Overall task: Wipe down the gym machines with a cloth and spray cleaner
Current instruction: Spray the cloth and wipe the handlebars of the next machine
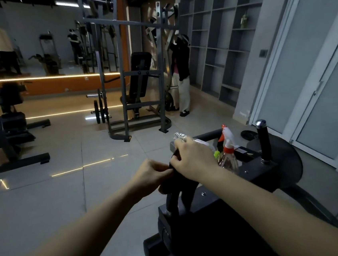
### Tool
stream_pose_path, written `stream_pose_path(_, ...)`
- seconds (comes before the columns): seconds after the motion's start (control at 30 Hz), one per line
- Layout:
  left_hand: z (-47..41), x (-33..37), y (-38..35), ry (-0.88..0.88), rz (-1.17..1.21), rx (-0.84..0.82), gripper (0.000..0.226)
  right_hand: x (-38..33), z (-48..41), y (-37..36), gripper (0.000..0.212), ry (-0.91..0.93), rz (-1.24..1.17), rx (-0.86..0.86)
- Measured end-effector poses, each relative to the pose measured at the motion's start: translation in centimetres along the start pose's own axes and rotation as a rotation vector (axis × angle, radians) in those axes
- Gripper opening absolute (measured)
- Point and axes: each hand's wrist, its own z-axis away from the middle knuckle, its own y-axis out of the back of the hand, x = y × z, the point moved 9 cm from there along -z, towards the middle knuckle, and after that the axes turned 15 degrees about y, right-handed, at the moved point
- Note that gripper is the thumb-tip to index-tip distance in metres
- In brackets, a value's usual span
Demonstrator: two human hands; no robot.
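Observation:
Both hands meet over a black gym machine (219,201) at the lower centre. My left hand (151,174) and my right hand (194,155) each pinch a dark cloth (180,184) that hangs between them over the machine's curved handle. A clear spray bottle (228,155) with a white and orange trigger head stands on the machine just right of my right hand. A crinkled clear plastic item (180,136) shows behind my right hand. A black upright grip with a chrome cap (263,140) rises to the right.
A grey rack with a black bench (136,79) stands ahead on the tiled floor. A person (182,72) stands beside it near grey wall shelves (221,39). Black machines (4,132) sit at the left. Glass doors (314,71) line the right.

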Motion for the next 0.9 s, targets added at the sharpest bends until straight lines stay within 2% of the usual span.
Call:
stream_pose_path(0.07, -0.1, 0.0, -0.1, -0.002, -0.009, -0.002, 0.021, -0.4, -1.7, -0.3, 0.025, 0.073, 0.172, -0.152)
stream_pose_path(0.13, -0.3, -0.2, -0.1, 0.008, -0.001, -0.002, 0.022, -0.1, -3.6, -1.4, 0.022, 0.070, 0.238, -0.321)
stream_pose_path(0.2, -0.5, -0.5, 0.0, 0.014, 0.020, -0.001, 0.023, 0.6, -5.2, -2.6, 0.017, -0.003, 0.181, -0.470)
stream_pose_path(0.27, -0.2, -0.8, -0.1, 0.022, 0.052, -0.011, 0.023, 1.9, -5.5, -4.1, 0.016, -0.140, -0.041, -0.584)
stream_pose_path(0.33, 0.1, -1.0, -0.3, 0.025, 0.095, -0.025, 0.024, 3.4, -4.8, -4.5, 0.017, -0.332, -0.420, -0.566)
stream_pose_path(0.37, 0.2, -1.0, -0.3, 0.030, 0.111, -0.026, 0.024, 4.2, -4.1, -4.6, 0.018, -0.415, -0.568, -0.502)
stream_pose_path(0.43, 0.3, -0.9, -0.4, 0.034, 0.121, -0.027, 0.022, 5.6, -3.0, -4.7, 0.019, -0.534, -0.738, -0.298)
stream_pose_path(0.47, 0.1, -0.9, -0.5, 0.034, 0.116, -0.022, 0.021, 5.7, -2.5, -4.3, 0.019, -0.547, -0.742, -0.192)
stream_pose_path(0.53, -0.1, -0.9, -0.4, 0.040, 0.109, -0.007, 0.019, 4.6, -1.3, -3.3, 0.023, -0.430, -0.567, -0.037)
stream_pose_path(0.6, -0.2, -0.8, -0.3, 0.026, 0.122, -0.021, 0.023, 1.9, -0.9, -1.0, 0.022, -0.163, -0.168, 0.040)
stream_pose_path(0.63, -0.2, -0.8, -0.4, 0.016, 0.125, -0.030, 0.028, 0.5, -1.1, -0.4, 0.022, -0.047, 0.004, 0.019)
stream_pose_path(0.7, -0.1, -0.8, -0.5, 0.001, 0.111, -0.034, 0.030, -0.3, -2.5, -0.8, 0.025, 0.061, 0.179, -0.154)
stream_pose_path(0.83, 0.0, -0.4, -0.4, -0.014, 0.114, -0.035, 0.043, 0.4, -5.5, -2.5, 0.017, 0.010, 0.160, -0.459)
stream_pose_path(0.9, 0.1, -0.4, -0.5, -0.006, 0.105, -0.036, 0.041, 1.8, -5.3, -3.9, 0.013, -0.112, -0.087, -0.590)
